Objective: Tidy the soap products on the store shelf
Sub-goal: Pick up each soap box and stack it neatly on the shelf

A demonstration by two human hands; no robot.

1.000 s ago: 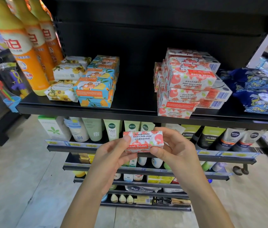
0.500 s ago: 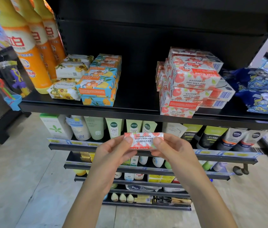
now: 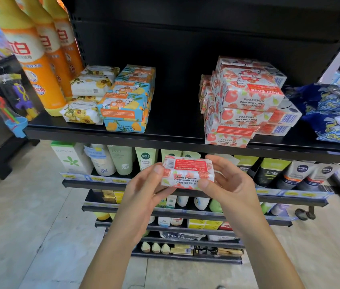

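A black store shelf (image 3: 175, 140) is seen across the frame, with further shelves of tubes and bottles (image 3: 121, 161) below it. Tall orange bottles (image 3: 37, 65) are stood at the far left of the top shelf. A loose stack of pomegranate soap boxes (image 3: 244, 105) is piled at the right, several boxes skewed and overhanging the shelf edge, their print upside down. Blue patterned packets (image 3: 335, 113) are lain just right of that stack. A stack of blue-and-orange soap boxes (image 3: 127, 101) is set left of centre, touching white floral soap boxes (image 3: 89, 97) beside the bottles. A bare gap of shelf is left between the two soap stacks.

In front of the shelf and below its edge, a single pomegranate soap box (image 3: 187, 174) is held in the air by both hands. Its left end is pinched by the left hand (image 3: 144, 190), thumb on the near face. Its right end is gripped by the right hand (image 3: 231, 182), thumb at the lower corner and fingers curled behind. The red label panel is turned upward.
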